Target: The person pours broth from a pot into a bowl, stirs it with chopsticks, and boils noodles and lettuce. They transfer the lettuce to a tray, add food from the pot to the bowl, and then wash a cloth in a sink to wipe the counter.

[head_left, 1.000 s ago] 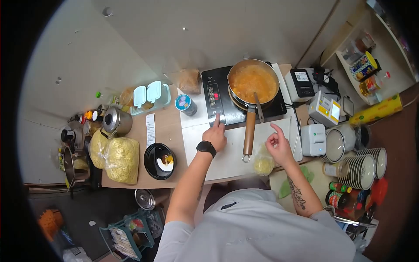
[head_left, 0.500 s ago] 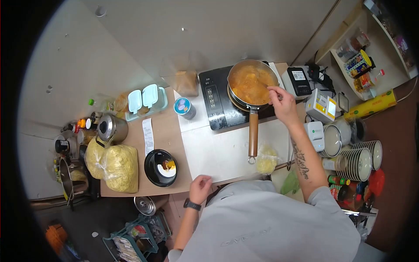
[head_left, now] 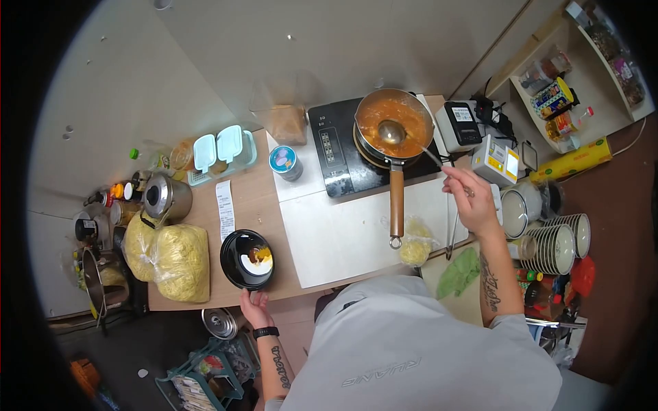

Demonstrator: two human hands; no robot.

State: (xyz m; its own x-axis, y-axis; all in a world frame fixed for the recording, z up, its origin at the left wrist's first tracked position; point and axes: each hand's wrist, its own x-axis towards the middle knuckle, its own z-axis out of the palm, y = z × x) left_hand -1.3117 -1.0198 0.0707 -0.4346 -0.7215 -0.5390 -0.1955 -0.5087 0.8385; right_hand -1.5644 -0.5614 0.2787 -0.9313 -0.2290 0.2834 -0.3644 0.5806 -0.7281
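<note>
On the induction cooker (head_left: 331, 177) stands a saucepan (head_left: 395, 205) with a wooden handle, filled with orange-red soup. My right hand (head_left: 473, 202) is closed on the handle end of a metal ladle (head_left: 391, 132), whose bowl sits over the soup in the pan. At the near rim of a black bowl (head_left: 232, 277) is my left hand (head_left: 256, 310), its fingers stretched out and fingertips right at the rim. White, yellow and brown seasonings (head_left: 258, 261) lie in the bottom of that bowl.
Bags of yellow noodles (head_left: 179, 264), a lidded metal pot (head_left: 168, 196) and a receipt (head_left: 225, 209) are on the left. A blue-lidded can (head_left: 285, 164) stands beside the cooker. A small noodle bag (head_left: 415, 251) and stacked bowls (head_left: 552, 246) are right.
My right hand has drawn back from the pan toward me, and the ladle's bowl now shows at the soup. My left hand has moved left to the black bowl's rim.
</note>
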